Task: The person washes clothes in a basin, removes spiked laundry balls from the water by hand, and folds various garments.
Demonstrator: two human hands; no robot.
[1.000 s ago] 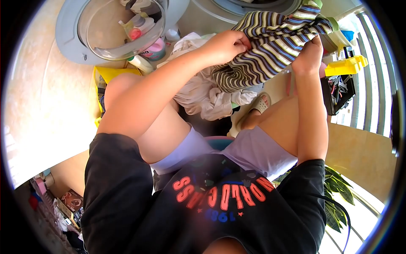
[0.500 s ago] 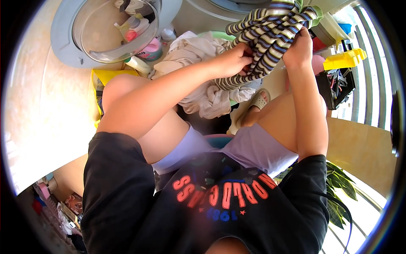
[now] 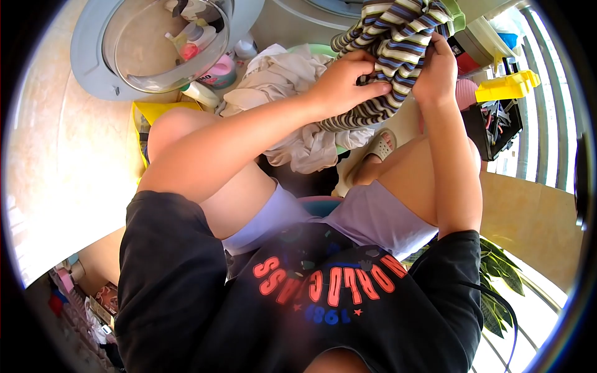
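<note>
A striped garment (image 3: 388, 65) in dark, cream and blue, with a green edge at its top right, hangs gathered between my hands. Its exact kind is hard to tell in the folds. My left hand (image 3: 351, 86) holds its left side, thumb and fingers apart with cloth between them. Closed on the right side is my right hand (image 3: 436, 73), its fingertips partly behind the fabric. Below and left of the garment lies a heap of pale laundry (image 3: 280, 78) in a light green basin (image 3: 314, 48), which is mostly covered.
An open round washer door (image 3: 93, 56) stands at upper left. Beneath it are a pink detergent bottle (image 3: 221, 69) and a white bottle (image 3: 200, 94). A black toolbox (image 3: 494, 133) with a yellow piece (image 3: 507, 86) sits at right, near a leafy plant (image 3: 500, 267).
My left hand has shifted slightly up and right along the striped garment, and its thumb has spread out. The gathered cloth has moved a little; my right hand keeps its hold.
</note>
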